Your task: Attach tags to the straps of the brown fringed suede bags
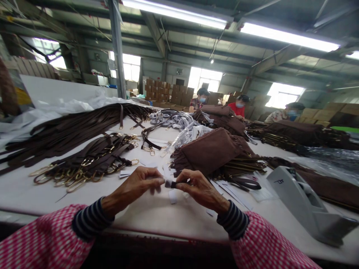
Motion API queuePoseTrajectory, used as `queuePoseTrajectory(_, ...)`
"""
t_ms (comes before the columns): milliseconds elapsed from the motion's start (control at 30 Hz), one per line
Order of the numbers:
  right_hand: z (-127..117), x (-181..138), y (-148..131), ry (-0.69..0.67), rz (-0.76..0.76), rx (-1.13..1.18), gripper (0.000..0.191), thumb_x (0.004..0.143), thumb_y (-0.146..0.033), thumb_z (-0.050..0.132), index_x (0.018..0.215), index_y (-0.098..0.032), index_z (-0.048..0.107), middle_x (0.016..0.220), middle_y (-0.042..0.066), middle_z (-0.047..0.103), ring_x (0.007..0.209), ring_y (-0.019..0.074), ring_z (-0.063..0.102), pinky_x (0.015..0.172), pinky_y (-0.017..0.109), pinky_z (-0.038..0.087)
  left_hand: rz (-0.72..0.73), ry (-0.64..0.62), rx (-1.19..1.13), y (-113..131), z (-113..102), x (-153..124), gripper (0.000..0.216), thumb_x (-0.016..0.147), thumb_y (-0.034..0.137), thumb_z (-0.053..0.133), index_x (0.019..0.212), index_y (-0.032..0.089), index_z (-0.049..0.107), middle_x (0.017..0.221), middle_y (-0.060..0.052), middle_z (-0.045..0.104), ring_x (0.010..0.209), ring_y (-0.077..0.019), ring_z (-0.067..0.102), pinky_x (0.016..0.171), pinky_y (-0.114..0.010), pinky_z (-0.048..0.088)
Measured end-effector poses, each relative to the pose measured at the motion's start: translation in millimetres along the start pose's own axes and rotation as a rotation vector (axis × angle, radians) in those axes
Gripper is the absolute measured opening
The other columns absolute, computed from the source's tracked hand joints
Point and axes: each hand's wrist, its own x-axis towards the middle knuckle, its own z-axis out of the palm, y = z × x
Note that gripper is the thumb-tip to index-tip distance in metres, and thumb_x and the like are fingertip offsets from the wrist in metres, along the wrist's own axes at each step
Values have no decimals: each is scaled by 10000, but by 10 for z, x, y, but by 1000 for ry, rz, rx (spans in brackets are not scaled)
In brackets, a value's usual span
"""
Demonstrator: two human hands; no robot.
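Observation:
My right hand [203,188] pinches a short dark brown strap end [174,184] between thumb and fingers. At its tip sits a small greyish wrapping [168,183], with a narrow white strip [166,172] just above it. My left hand [140,186] has thumb and forefinger closed in a pinch right beside that tip; whatever is between them is too small to make out. Beneath the hands lies a small white paper piece [172,196]. A brown fabric bag [210,149] rests on a pile behind my right hand.
Brown straps with gold clasps [92,160] lie to the left, below a heap of long brown straps [73,129]. A grey tape dispenser [305,205] stands at the right. Plastic-wrapped straps [174,119] lie mid-table. Several people [238,106] sit across the white table [134,224].

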Motion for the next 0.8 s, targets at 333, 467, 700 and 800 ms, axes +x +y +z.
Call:
queuePoseTrajectory(333,53,-35,52,15,-84,-48,53,855,-142,674,827,-176,703,814,10,640,818,163,549,734,273,367,11,-56,214,62,23,-80,121,801,292,649,851,187,679,710,5,653,657,-167,600,626,-260,443)
queuePoseTrajectory(467,2,-52,41,3,-109,-55,67,859,-121,664,832,-172,698,822,6,636,809,155,542,731,273,362,5,-104,199,97,30,-51,125,809,279,628,809,172,693,734,-21,688,683,-182,625,665,-278,468)
queuePoseTrajectory(700,-35,-105,21,25,-129,-55,69,850,-119,679,819,-174,706,830,11,648,812,157,562,738,271,382,-123,-121,81,206,77,-72,280,839,425,659,871,159,739,815,-50,720,716,-166,606,649,-245,407)
queuePoseTrajectory(800,-36,-114,29,-3,-168,-72,64,843,-119,698,808,-166,723,818,19,648,806,156,568,737,268,390,-126,-129,133,179,152,-53,283,785,421,703,892,161,739,808,-45,710,699,-172,607,572,-235,359)
